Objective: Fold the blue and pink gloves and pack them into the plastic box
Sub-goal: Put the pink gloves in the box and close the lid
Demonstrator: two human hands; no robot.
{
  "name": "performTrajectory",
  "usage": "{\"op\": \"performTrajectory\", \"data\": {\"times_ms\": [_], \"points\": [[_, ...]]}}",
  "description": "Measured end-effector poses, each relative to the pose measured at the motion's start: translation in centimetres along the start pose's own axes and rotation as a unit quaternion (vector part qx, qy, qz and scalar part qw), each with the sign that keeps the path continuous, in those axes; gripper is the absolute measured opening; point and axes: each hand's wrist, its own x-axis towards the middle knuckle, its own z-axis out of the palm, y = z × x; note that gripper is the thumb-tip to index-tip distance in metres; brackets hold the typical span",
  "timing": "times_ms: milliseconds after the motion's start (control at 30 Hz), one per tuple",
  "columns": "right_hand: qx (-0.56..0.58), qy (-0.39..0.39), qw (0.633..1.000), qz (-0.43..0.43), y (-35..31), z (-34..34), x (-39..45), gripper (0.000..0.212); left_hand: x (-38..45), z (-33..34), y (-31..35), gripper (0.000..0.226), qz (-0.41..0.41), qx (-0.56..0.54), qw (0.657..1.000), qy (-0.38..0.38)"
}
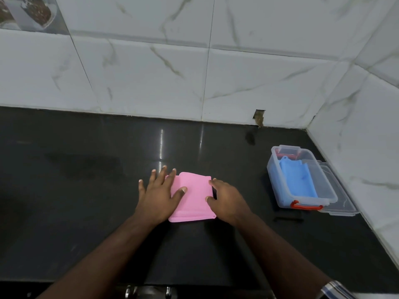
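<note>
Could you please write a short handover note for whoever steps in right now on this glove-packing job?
Left hand: open, flat on the left part of the pink glove.
Right hand: open, at the glove's right edge.
Pink glove: folded into a rectangle on the dark counter, in front of the person.
Box: open, right side near the wall; its lid lies beside it.
Done: blue glove is in the box.
Left: finish the pink glove and pack it into the box.
</note>
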Motion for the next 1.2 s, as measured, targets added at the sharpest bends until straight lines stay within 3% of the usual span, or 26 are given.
{"op": "performTrajectory", "data": {"times_ms": [167,300,400,500,600,867,1033,1100,1200], "points": [[0.016,0.102,0.994,0.028,1.7,-2.7,-0.7,0.05,1.1,-0.2,5.8,0.063,0.117,0.007,0.993,0.02],[-0.035,0.211,0.967,0.136,5.2,-7.3,-1.2,0.047,1.7,0.9,11.2,0.058,0.172,-0.059,0.983,-0.03],[-0.125,0.182,0.942,0.254,8.0,-9.4,-1.6,0.058,2.0,1.8,13.7,0.057,0.19,-0.066,0.978,-0.051],[-0.046,0.124,0.949,0.288,8.7,-9.4,-1.7,0.059,2.1,2.5,14.7,0.058,0.189,-0.079,0.976,-0.071],[0.006,0.116,0.954,0.275,7.9,-8.8,-1.8,0.059,2.2,2.9,15.0,0.058,0.187,-0.086,0.975,-0.079],[0.033,0.087,0.988,0.119,3.6,-6.0,-2.9,0.056,1.1,2.1,14.1,0.048,0.175,-0.133,0.973,-0.069],[0.082,0.184,0.979,-0.007,0.3,-4.9,-3.8,0.04,1.3,1.1,9.0,0.035,0.118,-0.127,0.985,0.008],[0.114,0.147,0.982,-0.022,-1.0,-3.7,-3.9,0.038,1.5,0.7,6.5,0.031,0.075,-0.117,0.99,0.033],[0.136,0.053,0.988,0.054,-1.4,-1.2,-2.5,0.046,1.3,0.2,3.6,0.031,0.024,-0.094,0.995,0.026]]}}
